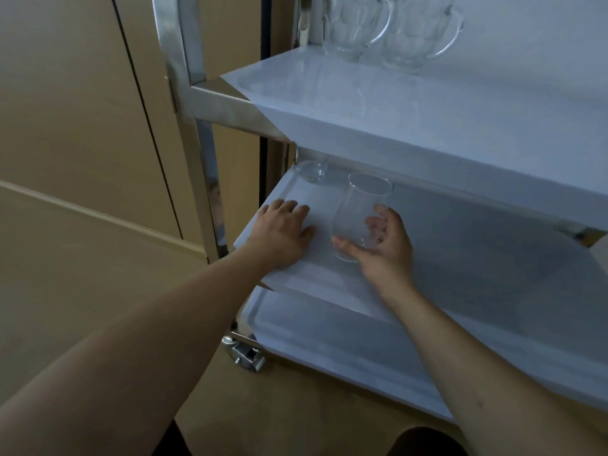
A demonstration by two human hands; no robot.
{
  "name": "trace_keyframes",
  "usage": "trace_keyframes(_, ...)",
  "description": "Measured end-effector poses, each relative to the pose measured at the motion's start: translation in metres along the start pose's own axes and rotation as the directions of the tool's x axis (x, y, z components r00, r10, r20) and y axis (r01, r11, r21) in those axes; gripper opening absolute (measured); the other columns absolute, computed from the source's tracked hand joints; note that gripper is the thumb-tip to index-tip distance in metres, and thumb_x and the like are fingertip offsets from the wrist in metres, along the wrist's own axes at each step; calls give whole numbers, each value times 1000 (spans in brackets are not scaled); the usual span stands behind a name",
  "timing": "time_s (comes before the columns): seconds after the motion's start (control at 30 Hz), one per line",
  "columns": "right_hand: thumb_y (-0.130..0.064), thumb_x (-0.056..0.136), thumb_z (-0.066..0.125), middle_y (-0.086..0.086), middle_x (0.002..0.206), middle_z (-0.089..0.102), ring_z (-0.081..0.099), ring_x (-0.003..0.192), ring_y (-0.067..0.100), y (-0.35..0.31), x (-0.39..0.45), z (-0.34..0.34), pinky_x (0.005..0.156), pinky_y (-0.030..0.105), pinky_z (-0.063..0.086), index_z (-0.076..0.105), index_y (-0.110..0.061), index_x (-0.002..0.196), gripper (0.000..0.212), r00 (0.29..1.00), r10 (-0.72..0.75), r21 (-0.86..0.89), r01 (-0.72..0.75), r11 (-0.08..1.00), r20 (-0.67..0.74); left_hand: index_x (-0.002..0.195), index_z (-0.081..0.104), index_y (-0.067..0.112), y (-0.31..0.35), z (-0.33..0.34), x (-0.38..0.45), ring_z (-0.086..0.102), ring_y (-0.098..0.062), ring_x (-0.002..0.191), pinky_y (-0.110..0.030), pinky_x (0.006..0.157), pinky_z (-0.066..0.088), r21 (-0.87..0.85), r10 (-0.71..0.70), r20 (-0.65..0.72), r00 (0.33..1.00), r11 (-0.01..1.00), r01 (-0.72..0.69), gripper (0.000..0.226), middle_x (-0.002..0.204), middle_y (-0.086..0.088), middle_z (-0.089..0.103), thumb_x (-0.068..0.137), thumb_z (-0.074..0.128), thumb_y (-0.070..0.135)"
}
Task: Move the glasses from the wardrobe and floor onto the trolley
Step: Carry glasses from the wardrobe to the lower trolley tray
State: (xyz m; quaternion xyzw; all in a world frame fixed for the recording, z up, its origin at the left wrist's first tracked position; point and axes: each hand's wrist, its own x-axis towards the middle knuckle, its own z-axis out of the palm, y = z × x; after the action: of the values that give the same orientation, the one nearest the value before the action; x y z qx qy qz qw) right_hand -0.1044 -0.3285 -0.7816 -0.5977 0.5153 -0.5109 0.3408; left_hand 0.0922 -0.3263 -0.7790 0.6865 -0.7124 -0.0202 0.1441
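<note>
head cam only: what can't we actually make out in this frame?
- Two clear dimpled glass mugs on the trolley's top white shelf: tops cut off by the frame's upper edge.
- Small clear glass at the middle shelf's back corner: upper part hidden by the top shelf.
- Clear curved tumbler in the right hand: whether its base touches the shelf is unclear.
- Wardrobe interior, floor glasses: out of frame.

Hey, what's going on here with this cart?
A person is loading glasses onto a trolley. Their right hand holds a clear glass on the middle shelf, while the left hand rests flat on that shelf. A small glass sits behind, and two glass mugs stand on the top shelf.
</note>
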Motion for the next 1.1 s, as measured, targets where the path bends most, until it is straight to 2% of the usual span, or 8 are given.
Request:
trace_keyframes(0.07,-30,57,99,-3,121,63,60,110,5,8,14,3,86,4,43,50,-33,133,90,1000,-14,-34,14,999,13,133,56,21,-3,4,2,47,-29,126,-43,107,35,14,8,20,1000,1000,-9,49,136,-5,55,101,37,53)
trace_keyframes(0.2,-36,58,98,-6,120,63,63,106,11,16,48,17,95,23,49,50,-29,137,93,998,-55,-102,56,993,15,126,60,21,-5,14,1,48,-28,122,-42,108,33,39,16,-28,999,999,-15,47,133,-4,55,100,35,53)
trace_keyframes(0.4,-34,60,98,0,122,64,64,103,14,30,94,42,99,36,53,49,-24,140,94,996,-77,-102,73,992,-36,127,58,23,-10,19,3,47,-26,121,-41,109,31,47,16,-61,998,999,-13,47,132,-1,54,100,34,54)
trace_keyframes(0.67,-38,63,95,2,121,62,64,104,15,40,156,64,100,32,52,47,-24,142,93,993,-98,-147,88,985,-64,119,61,23,-8,23,5,49,-25,114,-40,106,34,50,4,-107,994,999,1,44,122,0,57,99,34,52)
trace_keyframes(0.77,-41,63,94,-2,118,61,63,99,12,42,173,70,92,21,50,47,-25,142,93,993,-89,-159,76,984,-77,116,61,23,-8,24,3,50,-24,111,-40,105,35,45,3,-118,993,999,3,43,119,1,57,99,34,51)
trace_keyframes(0.93,-45,65,92,-6,113,58,59,95,11,46,188,77,80,13,42,46,-27,141,91,992,-88,-170,71,983,-90,113,62,24,-9,25,3,50,-22,106,-39,103,36,46,7,-134,991,999,-1,42,113,3,58,99,33,52)
trace_keyframes(1.1,-51,68,89,-11,114,55,56,100,9,49,190,79,84,14,39,43,-27,144,92,993,-79,-180,62,982,-90,113,62,24,-8,26,3,50,-22,106,-38,104,35,61,5,-140,990,998,4,43,113,3,58,100,32,52)
